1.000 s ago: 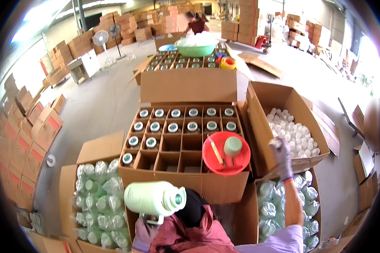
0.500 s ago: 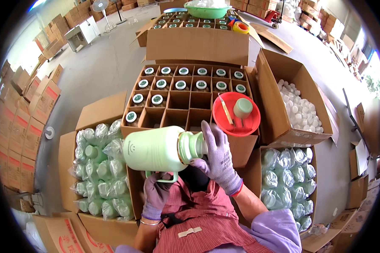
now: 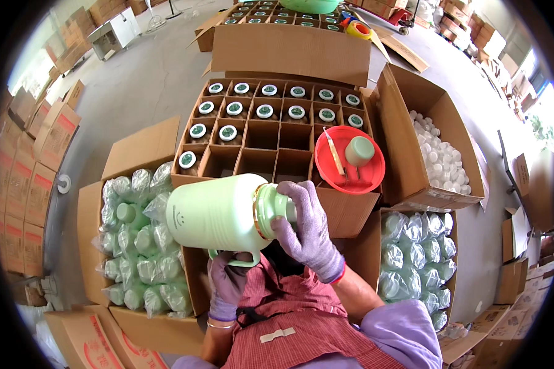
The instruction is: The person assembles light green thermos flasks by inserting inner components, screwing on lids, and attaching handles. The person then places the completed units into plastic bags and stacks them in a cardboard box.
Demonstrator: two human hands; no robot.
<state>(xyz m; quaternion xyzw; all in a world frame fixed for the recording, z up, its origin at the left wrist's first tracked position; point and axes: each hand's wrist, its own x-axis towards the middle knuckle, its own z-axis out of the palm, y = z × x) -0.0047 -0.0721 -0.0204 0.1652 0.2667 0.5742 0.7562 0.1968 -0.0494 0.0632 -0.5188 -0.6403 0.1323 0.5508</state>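
A pale green thermos jug (image 3: 215,211) lies tilted on its side before me, its mouth to the right. My left hand (image 3: 228,283), in a grey-purple glove, is closed round the handle (image 3: 247,261) on the jug's underside. Fingers of my gloved right hand (image 3: 311,230) grip the mouth end, with the thumb at the neck ring (image 3: 266,211). A pale stopper-like piece (image 3: 291,211) shows partly between them; the fingers hide the rest. Just beyond, a red basin (image 3: 380,161) holds a green cup-shaped lid (image 3: 359,151) and a thin pen-like tool (image 3: 332,152).
Ahead stands a divided carton (image 3: 184,179) with several white-and-green-topped bottles (image 3: 228,133). Plastic-wrapped green jugs (image 3: 146,241) fill a box at left; wrapped green items (image 3: 412,252) fill another at right. White caps (image 3: 440,161) lie in the far-right box. Tape rolls (image 3: 359,29) sit farther off.
The view has shifted slightly. My right hand has turned at the jug's mouth, its fingers curling more over the end. My left hand keeps its hold on the handle.
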